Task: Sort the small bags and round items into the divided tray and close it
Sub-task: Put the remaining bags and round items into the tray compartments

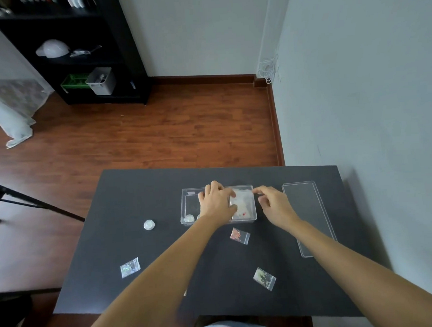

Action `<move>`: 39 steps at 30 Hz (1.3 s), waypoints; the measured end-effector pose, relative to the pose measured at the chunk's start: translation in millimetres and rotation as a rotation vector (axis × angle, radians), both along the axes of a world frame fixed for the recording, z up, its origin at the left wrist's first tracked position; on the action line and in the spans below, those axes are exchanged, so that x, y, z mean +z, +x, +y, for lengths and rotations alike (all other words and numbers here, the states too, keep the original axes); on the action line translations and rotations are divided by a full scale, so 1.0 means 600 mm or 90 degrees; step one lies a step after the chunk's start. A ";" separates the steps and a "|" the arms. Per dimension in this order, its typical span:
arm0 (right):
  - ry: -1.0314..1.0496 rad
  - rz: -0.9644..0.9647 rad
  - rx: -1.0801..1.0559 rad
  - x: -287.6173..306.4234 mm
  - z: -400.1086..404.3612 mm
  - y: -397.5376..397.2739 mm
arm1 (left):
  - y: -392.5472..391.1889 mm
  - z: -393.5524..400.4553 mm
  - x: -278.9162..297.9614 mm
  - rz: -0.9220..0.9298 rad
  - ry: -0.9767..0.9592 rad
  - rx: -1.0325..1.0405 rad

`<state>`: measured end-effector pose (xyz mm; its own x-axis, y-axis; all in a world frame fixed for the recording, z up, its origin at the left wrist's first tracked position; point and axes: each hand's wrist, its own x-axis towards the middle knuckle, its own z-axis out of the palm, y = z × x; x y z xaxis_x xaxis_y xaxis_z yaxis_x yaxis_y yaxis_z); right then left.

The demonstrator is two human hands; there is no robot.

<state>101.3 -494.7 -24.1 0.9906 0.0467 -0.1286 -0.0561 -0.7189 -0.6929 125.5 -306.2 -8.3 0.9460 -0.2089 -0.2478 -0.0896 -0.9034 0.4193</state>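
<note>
A clear divided tray (186,193) sits at the middle of the black table (164,241). Its right compartment holds small bags (243,204); round items (189,218) lie in its left compartment. My left hand (215,201) rests over the tray's middle, fingers spread on the bags' left edge. My right hand (272,203) hovers at the tray's right rim, thumb and forefinger pinched close; whether they hold anything I cannot tell. Loose on the table are a round item (149,225), a reddish bag (240,235), a shimmering bag (130,267) and a dark-speckled bag (264,278).
The tray's clear lid (307,216) lies flat at the table's right side, close to the wall. A black shelf (79,58) stands far back left over the wooden floor. A dark stand leg (37,202) slants left of the table.
</note>
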 end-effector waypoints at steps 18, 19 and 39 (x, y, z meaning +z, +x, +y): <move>-0.016 0.141 -0.161 -0.055 0.077 -0.140 | -0.187 0.267 -0.058 0.083 -0.180 0.172; -0.026 0.141 -0.163 -0.055 0.084 -0.139 | -0.196 0.272 -0.063 0.125 -0.171 0.136; -0.070 0.168 -0.180 -0.054 0.117 -0.134 | -0.215 0.254 -0.057 0.215 0.021 -0.103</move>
